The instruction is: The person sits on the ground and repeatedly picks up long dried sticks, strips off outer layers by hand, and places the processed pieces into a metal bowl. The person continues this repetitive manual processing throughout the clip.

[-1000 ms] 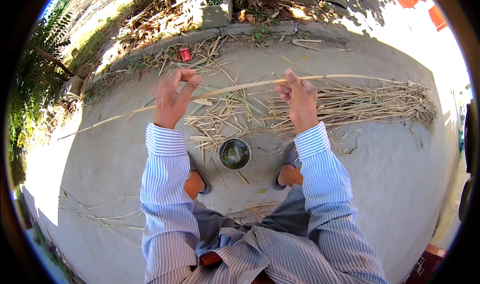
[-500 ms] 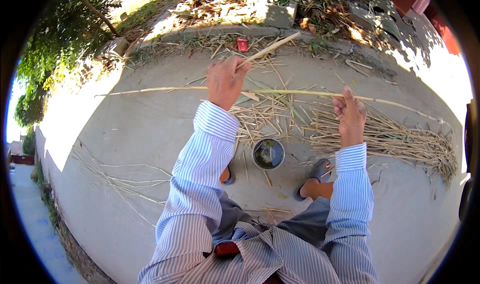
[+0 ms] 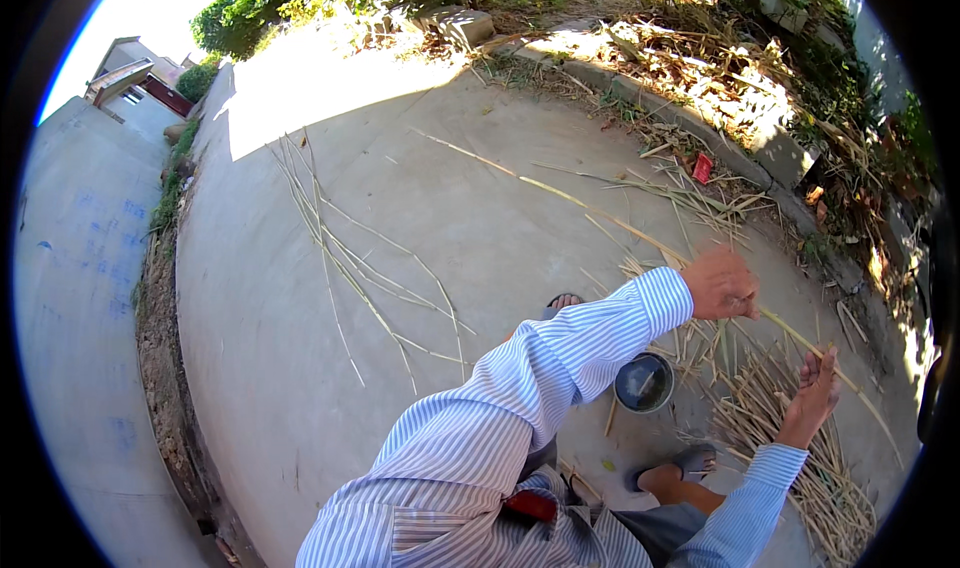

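bowl between feet, stalks right
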Motion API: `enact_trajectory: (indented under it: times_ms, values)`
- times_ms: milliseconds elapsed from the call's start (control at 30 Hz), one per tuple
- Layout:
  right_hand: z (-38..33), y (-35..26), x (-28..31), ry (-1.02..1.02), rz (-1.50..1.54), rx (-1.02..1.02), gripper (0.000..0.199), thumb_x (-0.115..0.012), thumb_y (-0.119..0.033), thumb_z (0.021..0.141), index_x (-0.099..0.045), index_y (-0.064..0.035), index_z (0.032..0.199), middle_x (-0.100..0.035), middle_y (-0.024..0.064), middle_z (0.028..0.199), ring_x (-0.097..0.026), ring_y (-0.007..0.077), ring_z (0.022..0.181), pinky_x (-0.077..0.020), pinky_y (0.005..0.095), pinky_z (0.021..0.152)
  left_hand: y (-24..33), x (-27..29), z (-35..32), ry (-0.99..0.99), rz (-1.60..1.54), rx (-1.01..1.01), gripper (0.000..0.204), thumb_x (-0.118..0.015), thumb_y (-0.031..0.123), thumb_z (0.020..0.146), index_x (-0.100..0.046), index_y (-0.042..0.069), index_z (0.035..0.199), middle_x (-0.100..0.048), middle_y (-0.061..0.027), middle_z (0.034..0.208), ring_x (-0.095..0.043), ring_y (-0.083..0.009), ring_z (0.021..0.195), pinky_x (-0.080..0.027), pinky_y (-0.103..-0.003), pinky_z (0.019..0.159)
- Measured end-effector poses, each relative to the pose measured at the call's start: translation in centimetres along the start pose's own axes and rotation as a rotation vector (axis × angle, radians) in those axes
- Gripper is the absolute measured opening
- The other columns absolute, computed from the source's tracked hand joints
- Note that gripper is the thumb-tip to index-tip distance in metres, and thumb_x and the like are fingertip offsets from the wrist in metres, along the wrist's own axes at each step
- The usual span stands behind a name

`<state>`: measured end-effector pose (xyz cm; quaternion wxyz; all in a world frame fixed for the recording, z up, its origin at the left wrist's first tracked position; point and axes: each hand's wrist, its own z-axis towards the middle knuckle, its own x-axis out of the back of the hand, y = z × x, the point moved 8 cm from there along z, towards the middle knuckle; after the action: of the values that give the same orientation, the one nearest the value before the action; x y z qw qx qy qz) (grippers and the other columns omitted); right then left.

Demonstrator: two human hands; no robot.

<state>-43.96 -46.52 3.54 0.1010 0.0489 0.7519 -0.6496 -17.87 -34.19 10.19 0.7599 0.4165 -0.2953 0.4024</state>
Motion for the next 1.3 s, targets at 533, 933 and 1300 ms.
enact_trajectory:
  times_ms: [533,933,1300]
  values:
    - [-4.5,0.5,-7.8,-0.26,0.168,-0.032,0.026,-0.066,-0.02,0.089,-0.061,-0.0006,0.105,-0.067,0.0097,0.096,-0.064,0.0141,0.081,-0.0514,0.0237,0.07,0.5,-2.6,0.3,0.076,-0.148,0.033,0.012,-0.067,0.023,0.08,-0.063,0.012,0.081,-0.06,-0.0073,0.07,-0.06,-0.0269,0.071,-0.043,-0.04,0.066]
    - [-1.3,-3.2,-1.2,-0.201,0.127,0.026,0.03,-0.066,-0.019,0.089,-0.058,0.0024,0.108,-0.066,0.0142,0.099,-0.066,0.0167,0.085,-0.0534,0.0245,0.072,-2.0,-3.1,-0.2,-0.229,-0.34,0.288,0.017,-0.072,0.018,0.079,-0.066,0.004,0.087,-0.064,-0.0094,0.073,-0.06,-0.0196,0.065,-0.046,-0.033,0.059]
    - [-1.7,-3.7,-1.8,-0.162,0.084,0.021,0.03,-0.063,-0.019,0.091,-0.056,0.0033,0.109,-0.066,0.0165,0.1,-0.067,0.0198,0.087,-0.0553,0.026,0.072,-5.0,-3.6,-0.4,0.182,-0.988,0.645,0.018,-0.067,0.019,0.089,-0.066,0.002,0.093,-0.068,-0.0033,0.082,-0.06,-0.0074,0.074,-0.046,-0.022,0.069]
